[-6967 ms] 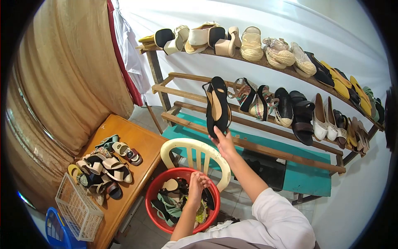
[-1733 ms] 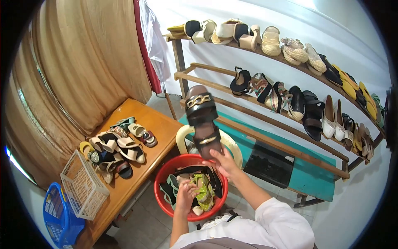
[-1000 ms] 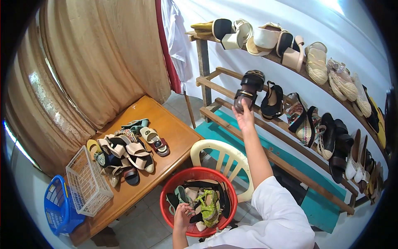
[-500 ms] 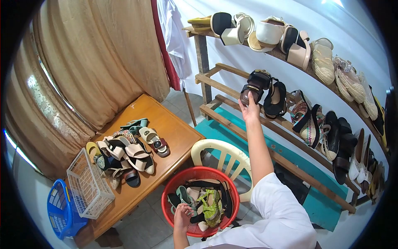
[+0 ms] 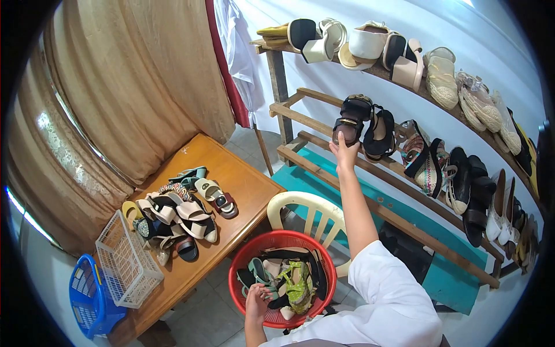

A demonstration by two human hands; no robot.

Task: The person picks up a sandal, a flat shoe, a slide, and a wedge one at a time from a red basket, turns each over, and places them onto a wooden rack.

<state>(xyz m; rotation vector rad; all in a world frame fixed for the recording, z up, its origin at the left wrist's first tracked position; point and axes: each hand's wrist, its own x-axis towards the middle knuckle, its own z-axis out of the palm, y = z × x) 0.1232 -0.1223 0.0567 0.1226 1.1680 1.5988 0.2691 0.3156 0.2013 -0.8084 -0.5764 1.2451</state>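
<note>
My right hand [image 5: 345,154] reaches out to the middle level of the shoe rack and grips a dark brown sandal [image 5: 348,130] by its near end. The sandal has a gold-coloured trim, and its pair sits just behind it. To its right is a black strappy shoe [image 5: 379,134]. My left hand [image 5: 256,299] hangs over the near left rim of a red basket [image 5: 235,289], its fingers loosely bent and nothing visible in them. Inside the basket, close to those fingers, lie a green sandal [image 5: 258,269] and a lime dotted shoe [image 5: 300,289] among several other shoes.
The wooden rack [image 5: 280,81] carries several more shoes on its top and middle levels. A cream plastic chair [image 5: 309,202] stands behind the basket. At left, a wooden table [image 5: 243,179] bears a shoe pile [image 5: 179,211] and a white crate [image 5: 130,263]; a blue basket [image 5: 87,298] is beside it.
The view has shifted slightly. My right hand stays on the brown sandal at the rack, and my left hand remains over the red basket.
</note>
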